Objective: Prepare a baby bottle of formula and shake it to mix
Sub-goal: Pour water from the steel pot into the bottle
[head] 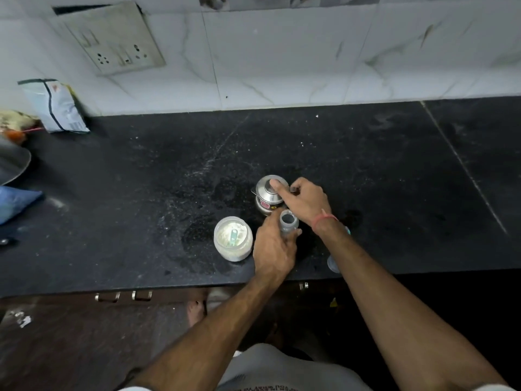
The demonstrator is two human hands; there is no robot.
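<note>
Black stone makes up the counter (366, 179), speckled with pale powder and damp smears around the work spot near its front edge. The left hand (273, 249) wraps its fingers round the body of the baby bottle (289, 222), which stands upright with its mouth open and uncapped; what is inside cannot be told. Just behind the bottle sits a small steel pot (269, 197) with a domed lid. The right hand (304, 200) reaches over it, the thumb pressing on the lid's knob while the other fingers curl at the pot's far side; whether they grip a handle there is hidden by the hand itself. A red thread circles the right wrist.

Just left of the bottle stands an open formula jar (233, 238), wide-mouthed and part-filled with white powder, a pale green scoop (234, 236) lying in it. The jar stands close to the left hand, with only a thin gap showing. The right forearm crosses in front of two small items at the counter's edge: a teal-tipped piece (347, 230) and a clear rounded cap-like thing (332, 265), both mostly covered.

Far to the left, against the marble-tiled wall, a printed pouch (55, 107) leans upright, with a steel plate's rim (14, 162) and a blue cloth (14, 204) nearer the edge. A switchboard (112, 40) is set in the wall above.
</note>
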